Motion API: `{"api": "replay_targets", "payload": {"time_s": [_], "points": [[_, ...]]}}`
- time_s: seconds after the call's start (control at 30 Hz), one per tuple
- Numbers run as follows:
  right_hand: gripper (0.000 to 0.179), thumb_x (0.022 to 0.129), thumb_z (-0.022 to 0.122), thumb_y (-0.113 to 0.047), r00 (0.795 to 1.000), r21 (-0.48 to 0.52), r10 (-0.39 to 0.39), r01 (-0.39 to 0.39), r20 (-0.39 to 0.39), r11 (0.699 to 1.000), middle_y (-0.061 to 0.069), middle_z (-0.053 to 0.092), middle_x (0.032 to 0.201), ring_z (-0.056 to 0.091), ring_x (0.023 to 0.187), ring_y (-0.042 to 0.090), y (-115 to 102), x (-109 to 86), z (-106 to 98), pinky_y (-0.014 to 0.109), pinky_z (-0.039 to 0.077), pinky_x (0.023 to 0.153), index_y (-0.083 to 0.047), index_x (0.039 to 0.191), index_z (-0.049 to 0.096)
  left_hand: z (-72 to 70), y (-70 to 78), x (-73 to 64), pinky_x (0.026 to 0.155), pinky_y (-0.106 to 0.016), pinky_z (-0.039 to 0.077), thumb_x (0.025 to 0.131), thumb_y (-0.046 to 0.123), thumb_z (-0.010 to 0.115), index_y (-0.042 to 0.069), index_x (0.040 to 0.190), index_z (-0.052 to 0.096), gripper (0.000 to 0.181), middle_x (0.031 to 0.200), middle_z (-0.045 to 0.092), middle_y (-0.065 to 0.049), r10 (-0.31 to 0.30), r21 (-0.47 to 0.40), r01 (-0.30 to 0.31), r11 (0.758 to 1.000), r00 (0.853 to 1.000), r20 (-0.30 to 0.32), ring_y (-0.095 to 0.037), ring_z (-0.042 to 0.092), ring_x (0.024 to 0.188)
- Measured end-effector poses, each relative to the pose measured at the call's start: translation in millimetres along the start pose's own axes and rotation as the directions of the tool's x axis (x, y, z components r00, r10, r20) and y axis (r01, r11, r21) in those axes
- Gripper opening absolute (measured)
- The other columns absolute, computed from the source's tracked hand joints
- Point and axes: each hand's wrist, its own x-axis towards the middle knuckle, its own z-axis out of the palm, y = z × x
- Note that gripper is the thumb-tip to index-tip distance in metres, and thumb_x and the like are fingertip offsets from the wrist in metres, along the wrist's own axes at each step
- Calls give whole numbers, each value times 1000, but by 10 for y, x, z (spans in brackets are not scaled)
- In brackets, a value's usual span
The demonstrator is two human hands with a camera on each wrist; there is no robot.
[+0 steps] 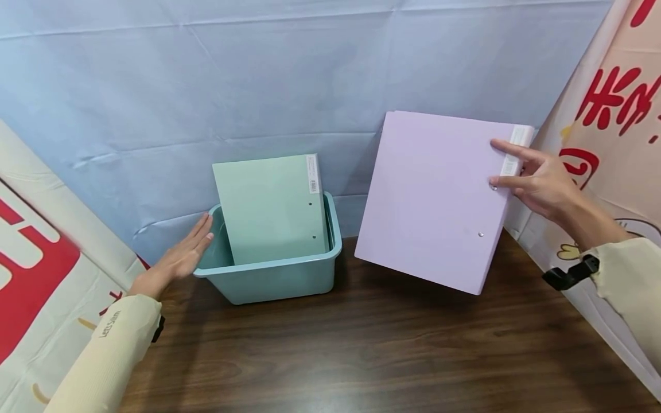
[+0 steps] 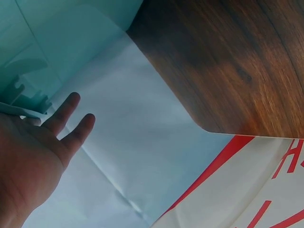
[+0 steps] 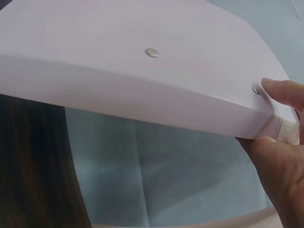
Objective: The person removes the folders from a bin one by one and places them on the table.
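Observation:
A lilac ring binder (image 1: 428,195) hangs tilted above the table on the right. My right hand (image 1: 549,183) grips it by the spine near the top corner, beside a white label. In the right wrist view, the thumb and fingers (image 3: 285,91) lie on either side of the spine (image 3: 142,102). A mint green binder (image 1: 271,212) stands in a teal plastic bin (image 1: 284,284), its upper part above the rim. With its fingers straight, my left hand (image 1: 178,258) is at the bin's left rim. The left wrist view shows two spread fingers (image 2: 78,133) beside the teal wall.
The dark wooden table (image 1: 330,355) runs in front of the bin. A pale blue cloth (image 1: 289,74) hangs behind. Printed white sheets with red markings stand at the left (image 1: 46,275) and the right (image 1: 614,115).

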Motion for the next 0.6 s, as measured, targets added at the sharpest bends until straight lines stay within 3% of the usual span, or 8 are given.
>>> {"api": "replay_targets", "payload": {"time_s": [0.2, 0.43, 0.6], "points": [[76, 101, 67, 3, 999, -131, 52, -50, 10, 990, -4, 19, 176, 49, 131, 7, 155, -42, -87, 15, 57, 87, -27, 165, 41, -8, -1, -9, 112, -85, 11, 115, 52, 12, 18, 170, -10, 68, 178, -17, -9, 1, -1, -1, 1000, 1000, -3, -48, 1, 161], [77, 101, 69, -2, 990, -204, 141, -137, 4, 969, -3, 12, 178, 37, 141, 21, 341, -24, -182, 16, 58, 85, -31, 165, 38, -4, 5, -2, 113, -84, 12, 115, 53, 11, 18, 170, -9, 68, 178, -15, -11, 8, -3, -8, 1000, 1000, -3, -48, 2, 161], [78, 104, 69, -11, 982, -317, 187, -174, 12, 933, -7, 4, 179, 29, 153, 32, 440, 3, -229, 14, 55, 88, -37, 167, 32, -7, -2, -4, 115, -82, 13, 116, 51, 13, 18, 170, -9, 67, 178, -15, -11, 7, -5, -7, 1000, 1000, -6, -47, 2, 161]]}}
